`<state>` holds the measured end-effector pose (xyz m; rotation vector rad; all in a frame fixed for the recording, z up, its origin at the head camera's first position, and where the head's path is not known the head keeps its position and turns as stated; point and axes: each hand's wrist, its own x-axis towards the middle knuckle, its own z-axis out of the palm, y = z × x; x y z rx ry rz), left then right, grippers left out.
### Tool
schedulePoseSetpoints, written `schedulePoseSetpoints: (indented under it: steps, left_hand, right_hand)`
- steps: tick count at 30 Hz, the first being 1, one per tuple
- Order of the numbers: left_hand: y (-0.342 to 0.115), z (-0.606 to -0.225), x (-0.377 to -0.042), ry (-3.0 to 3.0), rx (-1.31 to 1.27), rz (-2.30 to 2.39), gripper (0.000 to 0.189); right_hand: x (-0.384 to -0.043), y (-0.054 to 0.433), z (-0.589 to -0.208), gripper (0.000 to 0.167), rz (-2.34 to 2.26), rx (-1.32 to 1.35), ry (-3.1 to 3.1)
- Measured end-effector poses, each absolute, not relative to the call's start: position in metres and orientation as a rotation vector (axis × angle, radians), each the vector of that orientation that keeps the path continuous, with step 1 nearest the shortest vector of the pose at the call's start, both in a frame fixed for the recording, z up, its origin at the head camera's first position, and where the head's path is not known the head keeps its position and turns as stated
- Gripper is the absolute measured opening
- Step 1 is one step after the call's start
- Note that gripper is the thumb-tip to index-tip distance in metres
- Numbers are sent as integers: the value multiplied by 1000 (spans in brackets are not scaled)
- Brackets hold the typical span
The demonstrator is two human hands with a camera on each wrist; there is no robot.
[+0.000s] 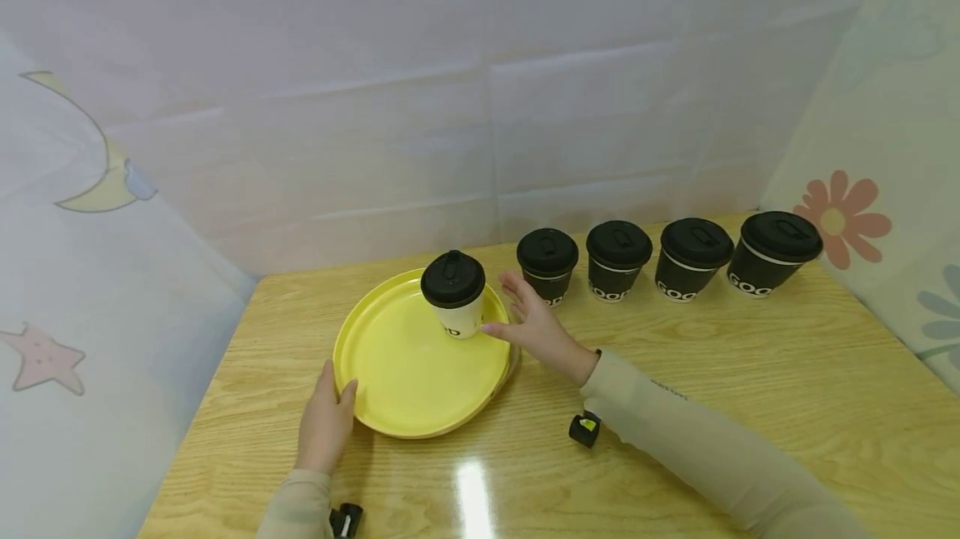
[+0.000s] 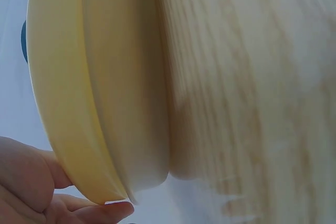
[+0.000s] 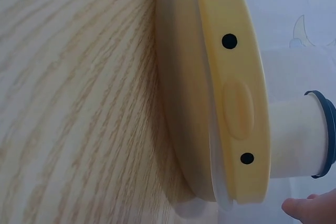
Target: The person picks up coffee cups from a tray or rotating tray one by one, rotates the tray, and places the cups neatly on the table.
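A round yellow tray (image 1: 408, 372) with a raised rim rests on a paler round base (image 3: 181, 93); black dots and an oval bump mark its side in the right wrist view. My left hand (image 1: 327, 422) grips the tray's left rim, thumb above and fingers beneath, as the left wrist view shows. On the tray's far right part stands an upright white paper cup (image 1: 459, 320) with a black lid (image 1: 453, 279). Beside that cup, my right hand (image 1: 543, 328) has its fingers extended and thumb apart, thumb tip close to the cup's lower side.
Several black lidded cups stand in a row at the back right: one (image 1: 548, 264) by my right fingers, others (image 1: 618, 260) (image 1: 690, 260) further right, the last (image 1: 772, 254) near the right wall. A pale cloth wall (image 1: 375, 147) borders the wooden table (image 1: 637, 456).
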<state>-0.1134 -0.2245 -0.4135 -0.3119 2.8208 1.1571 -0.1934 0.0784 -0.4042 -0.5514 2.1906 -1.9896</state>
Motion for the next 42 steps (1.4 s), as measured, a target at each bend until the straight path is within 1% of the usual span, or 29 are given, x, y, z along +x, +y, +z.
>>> schedulePoseSetpoints:
  steps: [8, 15, 20, 29, 34, 42]
  left_hand:
    - [-223, -412, -109, 2797, -305, 1237, 69]
    - [-218, -408, -98, 2713, -337, 1319, 80]
    - [-214, -409, -94, 2701, -381, 1295, 80]
    - [-213, -412, -94, 2733, -357, 1270, 71]
    - [-217, -416, -98, 2716, -301, 1327, 65]
    - [-217, -419, -100, 2685, -261, 1441, 62]
  right_hand:
    - [-193, 79, -406, 89, -1995, -551, 2178]
    - [-194, 79, -408, 90, -1986, -556, 2170]
    - [-195, 78, -408, 90, -1972, -554, 2176]
    - [-196, 75, -408, 90, -1979, -561, 2164]
    - [-197, 74, -408, 89, -1970, -567, 2168]
    - [-197, 73, -408, 88, -1972, -574, 2162]
